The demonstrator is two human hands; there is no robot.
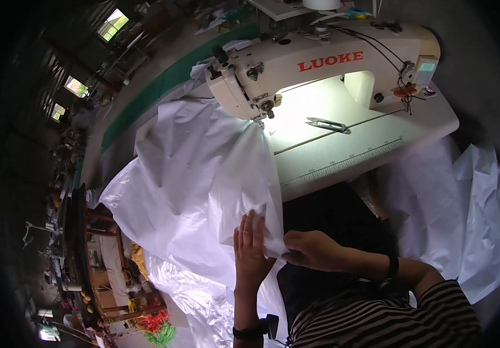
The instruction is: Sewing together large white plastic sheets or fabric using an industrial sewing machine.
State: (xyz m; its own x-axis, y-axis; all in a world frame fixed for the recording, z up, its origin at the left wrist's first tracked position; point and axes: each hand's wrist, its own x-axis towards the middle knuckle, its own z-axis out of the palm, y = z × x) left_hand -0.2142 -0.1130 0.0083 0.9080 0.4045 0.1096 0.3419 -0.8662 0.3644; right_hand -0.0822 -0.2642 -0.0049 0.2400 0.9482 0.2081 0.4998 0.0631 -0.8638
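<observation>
A large sheet of thin white fabric (186, 156) runs from under the needle of a sewing machine (331, 64) down toward my lap. My left hand (252, 246) lies on the sheet near its right edge, fingers stretched out and pointing away from me. Just to the right, my right hand (314, 249) pinches the edge of the same fabric between thumb and curled fingers. The presser foot (260, 124) sits at the far corner of the sheet, in the machine's lamp light.
Thread snips (327, 124) lie on the machine bed (343, 156), right of the needle. More white fabric (435, 209) hangs at the right. A wooden shelf (102, 255) stands at the left, with red and green strings (157, 327) near its foot. Behind runs a green-topped surface (157, 84).
</observation>
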